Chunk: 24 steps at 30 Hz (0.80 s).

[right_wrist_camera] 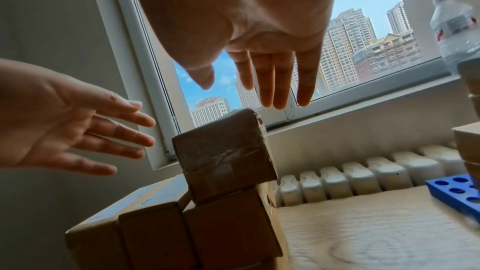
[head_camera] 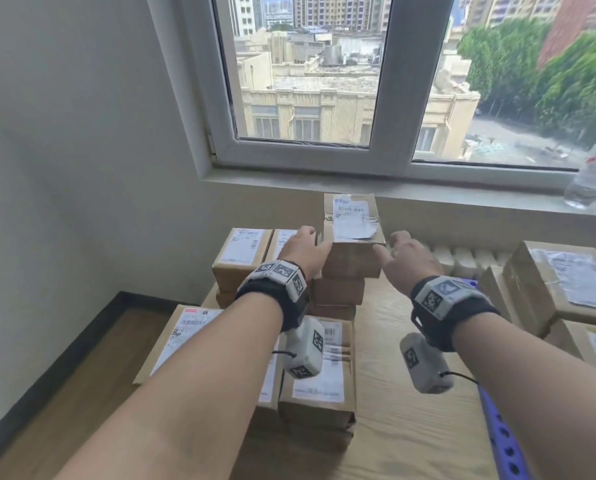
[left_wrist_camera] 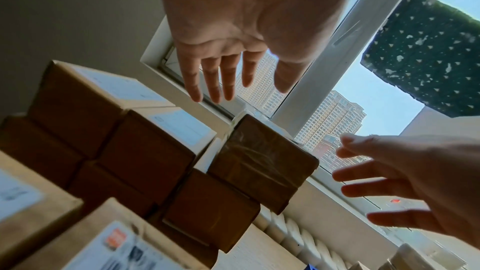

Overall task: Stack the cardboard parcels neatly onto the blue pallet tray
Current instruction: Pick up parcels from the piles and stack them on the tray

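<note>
Both forearms fill the near foreground of the head view, each strapped with a black band carrying white marker cubes. Beyond them the left hand (head_camera: 301, 249) and right hand (head_camera: 407, 259) flank the top parcel (head_camera: 353, 237) of a narrow column of about 3 boxes on the pale wood-grain table (head_camera: 410, 393). Fingers on both hands are spread and nearly straight, holding nothing; both wrist views show them apart from the box sides.

That top parcel is a squarish brown carton, its front face wrapped in glossy, wrinkled clear tape, with a torn white label on top. It looks stiff and probably light, though its weight cannot be judged. Taped faces may be slick, so pressing palms flat on the 2 opposite side walls, low down, seems safest. It sits slightly askew on the box beneath, so a one-sided nudge could topple it.

More labelled cartons stand left of the column. At the right, the blue pallet tray (right_wrist_camera: 451, 190), hard plastic with round holes, already bears other parcels (head_camera: 563, 282)
</note>
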Each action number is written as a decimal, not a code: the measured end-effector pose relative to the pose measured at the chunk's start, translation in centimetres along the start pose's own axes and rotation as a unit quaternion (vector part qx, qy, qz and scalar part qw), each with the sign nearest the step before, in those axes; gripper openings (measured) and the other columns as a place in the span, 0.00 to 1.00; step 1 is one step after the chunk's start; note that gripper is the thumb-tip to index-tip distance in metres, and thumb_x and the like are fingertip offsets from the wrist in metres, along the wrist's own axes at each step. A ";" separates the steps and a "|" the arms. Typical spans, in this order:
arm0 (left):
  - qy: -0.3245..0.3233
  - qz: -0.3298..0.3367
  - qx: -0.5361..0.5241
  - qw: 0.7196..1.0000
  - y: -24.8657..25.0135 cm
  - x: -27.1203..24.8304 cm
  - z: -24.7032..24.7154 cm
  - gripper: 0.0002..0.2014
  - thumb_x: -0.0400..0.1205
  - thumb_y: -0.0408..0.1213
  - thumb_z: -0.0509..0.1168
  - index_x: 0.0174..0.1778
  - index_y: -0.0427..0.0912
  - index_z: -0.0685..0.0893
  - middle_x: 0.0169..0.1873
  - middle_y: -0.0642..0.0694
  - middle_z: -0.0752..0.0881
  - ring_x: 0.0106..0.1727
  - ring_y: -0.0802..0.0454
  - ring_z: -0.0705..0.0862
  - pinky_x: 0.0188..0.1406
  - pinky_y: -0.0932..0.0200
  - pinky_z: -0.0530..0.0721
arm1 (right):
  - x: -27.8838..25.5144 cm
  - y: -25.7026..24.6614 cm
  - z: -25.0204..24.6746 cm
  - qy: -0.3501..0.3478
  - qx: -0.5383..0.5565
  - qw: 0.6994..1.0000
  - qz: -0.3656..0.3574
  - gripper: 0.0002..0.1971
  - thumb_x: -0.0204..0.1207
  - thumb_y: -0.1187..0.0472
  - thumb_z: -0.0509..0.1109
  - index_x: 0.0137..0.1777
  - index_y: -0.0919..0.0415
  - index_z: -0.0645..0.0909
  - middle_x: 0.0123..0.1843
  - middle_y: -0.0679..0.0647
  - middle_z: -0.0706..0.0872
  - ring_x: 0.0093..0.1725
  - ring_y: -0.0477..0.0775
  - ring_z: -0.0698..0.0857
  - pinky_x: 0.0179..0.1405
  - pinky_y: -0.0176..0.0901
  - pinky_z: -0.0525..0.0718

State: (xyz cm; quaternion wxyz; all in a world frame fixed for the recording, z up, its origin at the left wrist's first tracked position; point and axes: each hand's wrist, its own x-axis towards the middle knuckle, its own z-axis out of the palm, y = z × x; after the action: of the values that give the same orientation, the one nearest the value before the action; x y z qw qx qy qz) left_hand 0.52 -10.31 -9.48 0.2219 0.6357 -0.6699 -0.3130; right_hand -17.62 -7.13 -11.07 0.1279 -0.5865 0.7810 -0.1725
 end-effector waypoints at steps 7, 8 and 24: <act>-0.013 -0.046 -0.063 0.997 -0.6 4.9 2.3 0.25 0.88 0.51 0.55 0.78 0.40 0.69 0.72 0.42 0.78 0.65 0.43 0.79 0.57 0.58 0.71 | 4.7 0.1 2.8 -0.042 0.163 0.982 0.084 0.35 0.83 0.35 0.51 0.77 0.64 0.67 0.73 0.62 0.77 0.71 0.63 0.77 0.66 0.53 0.74; -0.016 -0.050 -0.068 0.996 -0.8 5.5 2.5 0.25 0.88 0.51 0.56 0.77 0.41 0.70 0.72 0.42 0.78 0.66 0.43 0.79 0.58 0.57 0.71 | 5.3 0.0 3.0 -0.046 0.184 0.977 0.096 0.37 0.82 0.33 0.51 0.78 0.64 0.67 0.74 0.62 0.77 0.71 0.64 0.77 0.68 0.53 0.75; -0.067 -0.106 -0.170 0.978 -2.5 8.1 4.3 0.31 0.79 0.63 0.55 0.69 0.45 0.78 0.64 0.44 0.81 0.65 0.41 0.80 0.66 0.40 0.81 | 7.8 0.1 5.5 -0.137 0.360 0.903 0.193 0.47 0.60 0.31 0.59 0.78 0.56 0.65 0.70 0.58 0.76 0.63 0.64 0.79 0.53 0.60 0.83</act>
State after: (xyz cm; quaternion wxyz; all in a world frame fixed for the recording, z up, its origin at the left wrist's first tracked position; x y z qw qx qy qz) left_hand -1.45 -17.68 -15.13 0.2467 0.6339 -0.5492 -0.4855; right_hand -17.66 -15.27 -16.03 0.4666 -0.3560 0.7386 -0.3316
